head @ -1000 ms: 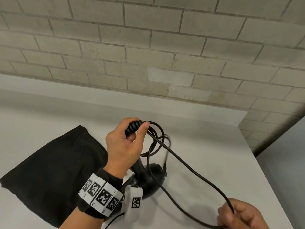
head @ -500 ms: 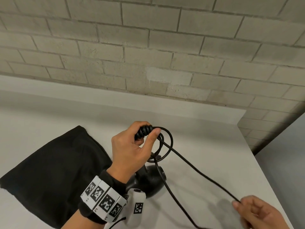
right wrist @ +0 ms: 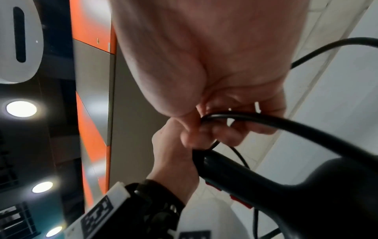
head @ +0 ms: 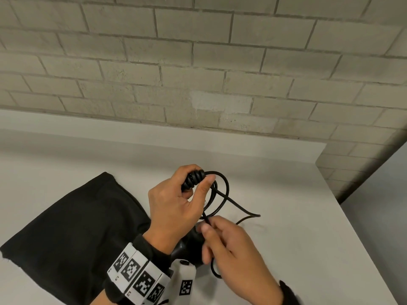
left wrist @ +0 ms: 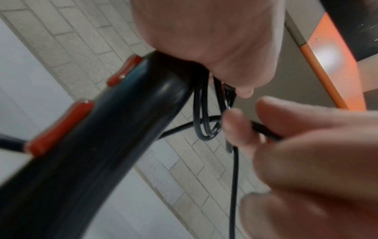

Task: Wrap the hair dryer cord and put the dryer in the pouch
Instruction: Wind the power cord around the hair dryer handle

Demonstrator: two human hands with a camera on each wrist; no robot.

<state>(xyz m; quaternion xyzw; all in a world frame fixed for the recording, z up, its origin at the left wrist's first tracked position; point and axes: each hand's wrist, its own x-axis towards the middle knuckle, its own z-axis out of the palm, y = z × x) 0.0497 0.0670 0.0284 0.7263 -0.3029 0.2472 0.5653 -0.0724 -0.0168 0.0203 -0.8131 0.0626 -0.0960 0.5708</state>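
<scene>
Head view: the left hand point(head: 174, 208) grips the handle end of the black plastic hair dryer point(head: 189, 245), fingers curled round the ribbed strain relief, the thumb pressing black cord loops point(head: 222, 190) against it. The dryer's round body sits low between both wrists, just above the white table point(head: 286, 194). The right hand point(head: 233, 252) pinches a strand of the thin black rubber cord between thumb and forefinger, right beside the left palm; slack bends off to the right and touches the table. The left wrist camera shows two red switches point(left wrist: 61, 126) on the handle (blurred, but plainly raised). A flat black fabric pouch point(head: 72, 227) lies on the table to the left, next to the left forearm, its opening not discernible.
</scene>
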